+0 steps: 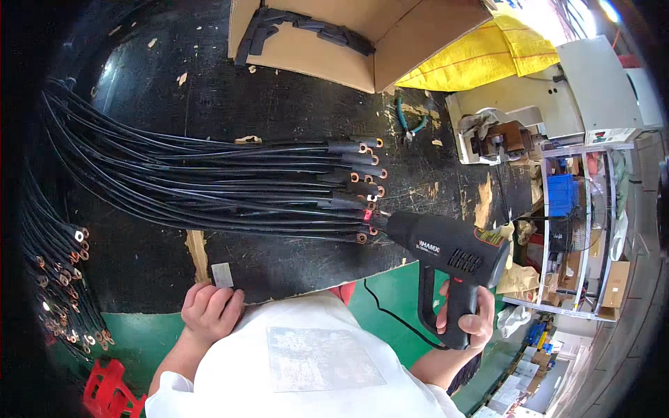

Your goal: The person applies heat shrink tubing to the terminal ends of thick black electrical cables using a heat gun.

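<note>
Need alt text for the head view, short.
The right hand holds a black heat gun aimed at the copper ring terminals of black cables laid across a black table. The left hand rests at the table's near edge.

floor [390,299]: green, seen below black worktable [279,118] | shelving rack [582,230]: stood right of worktable | cardboard box [362,35]: laid at its far edge

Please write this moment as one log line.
right hand: grips black heat gun | nozzle: at copper-lugged black cables | left hand: on table edge
</note>
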The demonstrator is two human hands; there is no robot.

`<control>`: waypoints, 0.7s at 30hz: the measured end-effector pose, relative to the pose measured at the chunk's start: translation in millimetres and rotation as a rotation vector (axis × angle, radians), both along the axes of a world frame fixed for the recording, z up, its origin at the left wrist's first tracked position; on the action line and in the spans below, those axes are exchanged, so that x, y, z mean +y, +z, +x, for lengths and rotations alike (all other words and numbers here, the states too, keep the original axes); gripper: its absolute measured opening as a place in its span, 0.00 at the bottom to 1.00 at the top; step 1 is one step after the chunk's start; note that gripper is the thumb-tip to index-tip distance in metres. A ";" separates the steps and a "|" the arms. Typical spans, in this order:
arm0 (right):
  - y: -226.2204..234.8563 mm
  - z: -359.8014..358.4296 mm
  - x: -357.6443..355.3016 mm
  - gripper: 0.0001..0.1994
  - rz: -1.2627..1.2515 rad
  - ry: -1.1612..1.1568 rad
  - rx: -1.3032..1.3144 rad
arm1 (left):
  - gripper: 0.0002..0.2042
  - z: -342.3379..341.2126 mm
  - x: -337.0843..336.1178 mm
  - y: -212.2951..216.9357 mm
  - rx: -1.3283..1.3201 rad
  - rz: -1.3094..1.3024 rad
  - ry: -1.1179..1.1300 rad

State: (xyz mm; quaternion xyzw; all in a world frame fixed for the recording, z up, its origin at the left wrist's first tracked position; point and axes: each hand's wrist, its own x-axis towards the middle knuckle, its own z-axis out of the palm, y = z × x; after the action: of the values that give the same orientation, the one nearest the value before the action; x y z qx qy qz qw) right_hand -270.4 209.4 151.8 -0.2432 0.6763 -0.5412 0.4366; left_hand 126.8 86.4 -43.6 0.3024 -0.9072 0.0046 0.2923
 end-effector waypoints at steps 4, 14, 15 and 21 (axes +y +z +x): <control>2.0 9.4 -4.8 0.39 -0.056 -0.023 0.023 | 0.11 -4.6 -3.7 9.5 0.004 -0.008 0.010; -0.3 -1.0 0.3 0.38 -0.052 -0.010 -0.017 | 0.18 -33.1 -35.1 41.8 0.222 0.115 -0.012; -0.7 -2.1 2.9 0.38 -0.039 -0.002 -0.009 | 0.18 -46.6 -46.1 47.5 0.202 0.073 -0.007; -9.4 -3.1 15.1 0.38 -0.102 -0.071 -0.066 | 0.20 -106.5 -92.3 50.9 0.049 0.062 -0.086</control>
State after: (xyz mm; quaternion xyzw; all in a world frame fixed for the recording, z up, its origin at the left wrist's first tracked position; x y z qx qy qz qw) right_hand -273.5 224.5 142.4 -0.2228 0.6412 -0.5978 0.4264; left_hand 20.3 -6.0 7.3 0.2723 -0.9116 -0.0433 0.3049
